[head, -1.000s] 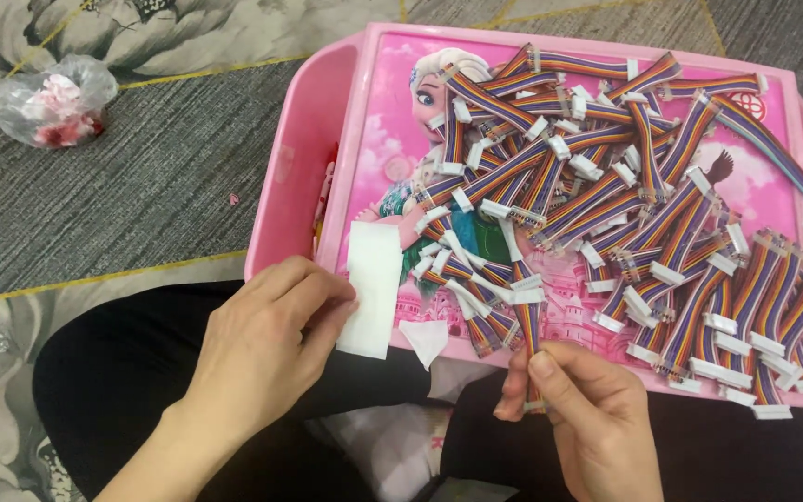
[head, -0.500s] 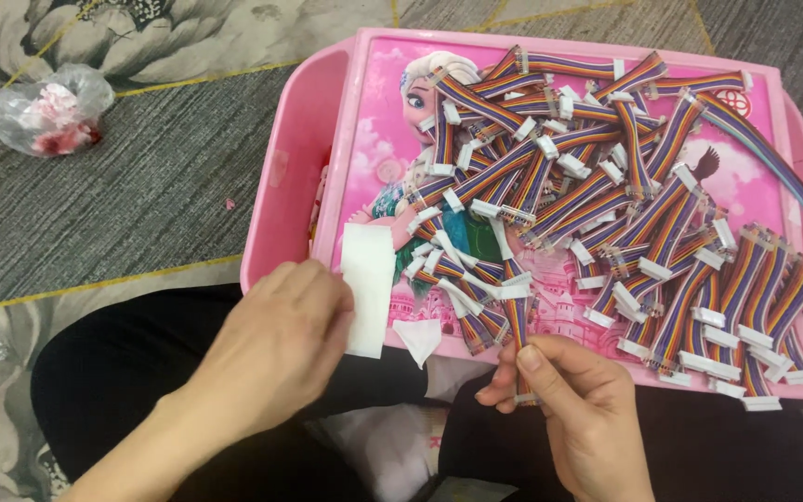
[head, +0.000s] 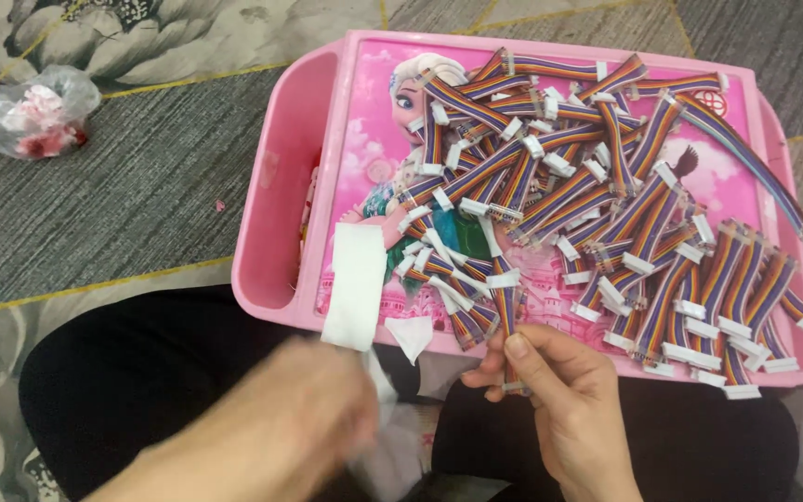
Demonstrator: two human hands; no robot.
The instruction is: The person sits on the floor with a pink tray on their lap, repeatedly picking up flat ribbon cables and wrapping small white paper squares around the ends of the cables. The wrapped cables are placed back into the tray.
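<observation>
1. While the right hand (head: 559,409) pinches 1 short rainbow ribbon cable (head: 506,316) at its lower end, thumb and fingers closed on it, the cable runs up from the near edge of the pink desk (head: 281,242) into the heap.
2. Blurred, the left hand (head: 281,437) sits just below a white strip of tape or paper (head: 357,284) at the desk's near edge; I cannot tell whether its grip is closed on the strip or merely touching.
3. That cable looks light and floppy, a flat band that bends easily, with a hard white plastic connector at each end.
4. I judge the connector the surer place to hold; the ribbon itself would twist or slip.
5. Many more cables (head: 625,214) lie tangled across the desk, so 1 pulled out may drag its neighbours.
</observation>
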